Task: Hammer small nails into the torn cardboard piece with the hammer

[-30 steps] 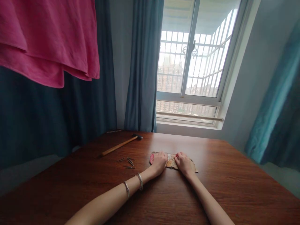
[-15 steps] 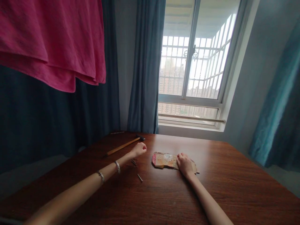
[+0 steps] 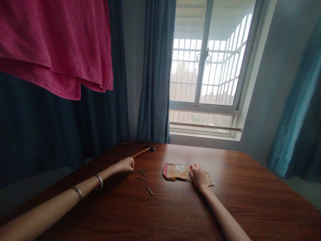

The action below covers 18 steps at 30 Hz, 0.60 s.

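My left hand (image 3: 127,164), with bracelets on its wrist, is closed over the wooden handle of a hammer (image 3: 140,153). Its fingertips are hidden, so whether they grip the handle or something else does not show. The hammer's dark head points toward the window. Several nails (image 3: 142,174) lie scattered just right of this hand, and a single larger nail (image 3: 149,190) lies nearer to me. My right hand (image 3: 198,174) rests with bent fingers on a torn, patterned piece of cardboard (image 3: 173,171), gripping its right part against the table.
The brown wooden table (image 3: 180,211) reaches to the wall under a barred window (image 3: 203,67). Blue curtains (image 3: 156,73) hang behind it and at the right. A pink cloth (image 3: 57,47) hangs at the upper left.
My left hand has moved left, from beside the hammer head to over its handle, uncovering more nails. My right hand and the cardboard have stayed put.
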{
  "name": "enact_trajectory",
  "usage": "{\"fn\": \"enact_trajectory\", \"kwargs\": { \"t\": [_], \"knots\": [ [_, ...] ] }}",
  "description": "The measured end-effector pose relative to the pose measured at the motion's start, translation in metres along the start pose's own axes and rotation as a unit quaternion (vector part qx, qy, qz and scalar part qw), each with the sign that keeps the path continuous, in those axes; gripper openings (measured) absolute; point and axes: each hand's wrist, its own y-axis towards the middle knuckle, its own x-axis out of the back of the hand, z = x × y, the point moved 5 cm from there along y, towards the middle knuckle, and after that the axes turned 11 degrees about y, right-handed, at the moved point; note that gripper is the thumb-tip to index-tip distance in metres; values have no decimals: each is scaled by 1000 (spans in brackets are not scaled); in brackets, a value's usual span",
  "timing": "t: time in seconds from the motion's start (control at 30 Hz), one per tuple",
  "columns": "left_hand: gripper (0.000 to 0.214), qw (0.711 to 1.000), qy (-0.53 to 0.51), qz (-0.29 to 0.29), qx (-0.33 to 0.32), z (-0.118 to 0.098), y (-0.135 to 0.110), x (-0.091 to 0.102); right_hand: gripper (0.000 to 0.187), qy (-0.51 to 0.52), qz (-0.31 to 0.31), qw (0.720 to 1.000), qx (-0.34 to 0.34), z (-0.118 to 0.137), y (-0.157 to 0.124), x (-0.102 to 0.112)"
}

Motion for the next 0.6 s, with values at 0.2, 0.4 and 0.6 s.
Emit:
{"fn": "enact_trajectory", "kwargs": {
  "t": [0.2,0.4,0.6],
  "knots": [
    [16,999,-35,40,-10,-16,-4,8,16,0,-2,1000,0,0,-1,1],
    [12,998,-34,49,-36,-19,2,0,15,2,0,1000,-3,0,0,1],
    [11,997,30,20,-75,-18,16,-8,16,10,3,1000,-11,0,-1,1]
  ]
}}
